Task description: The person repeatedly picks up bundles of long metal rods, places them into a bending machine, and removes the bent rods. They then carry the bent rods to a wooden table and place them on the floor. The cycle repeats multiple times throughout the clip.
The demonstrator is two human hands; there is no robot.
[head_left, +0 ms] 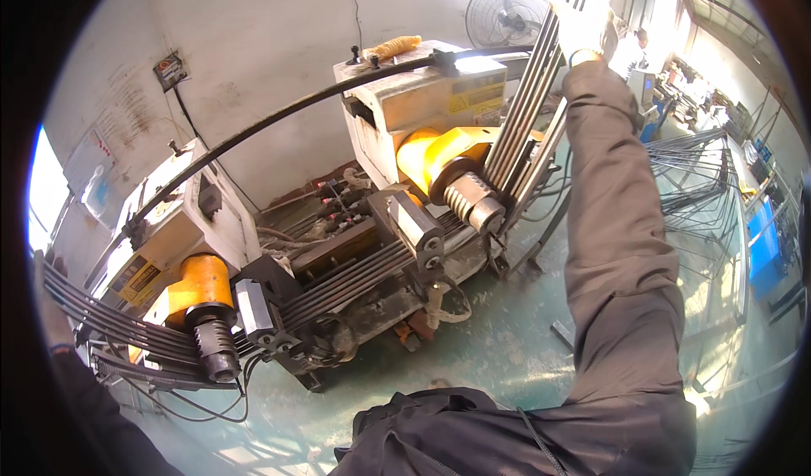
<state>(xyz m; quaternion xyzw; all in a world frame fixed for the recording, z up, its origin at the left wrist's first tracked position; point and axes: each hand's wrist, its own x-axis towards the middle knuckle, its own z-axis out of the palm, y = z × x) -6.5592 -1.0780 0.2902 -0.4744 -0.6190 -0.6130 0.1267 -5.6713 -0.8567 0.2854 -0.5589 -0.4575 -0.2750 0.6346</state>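
Observation:
Several thin dark metal rods [355, 280] lie side by side through a bending machine, their two ends angled upward. At the upper right, my right hand [583, 32], in a pale glove and washed out by glare, is closed at the raised right ends of the rods. My left hand [55, 311] is beside the left ends, at the dim rim of the picture; its grip is unclear. Ridged steel rollers stand next to the rods: the left roller [216, 349] under a yellow arm [198, 286], the right roller [475, 201] under another yellow arm [443, 155].
Two pale machine housings [380, 130] stand against the wall, with a black hose [296, 96] arching across them. Behind is a fan [507, 20]. Bent rod frames [701, 172] are piled on the right floor near a blue panel [763, 244]. Another person [632, 52] is far back.

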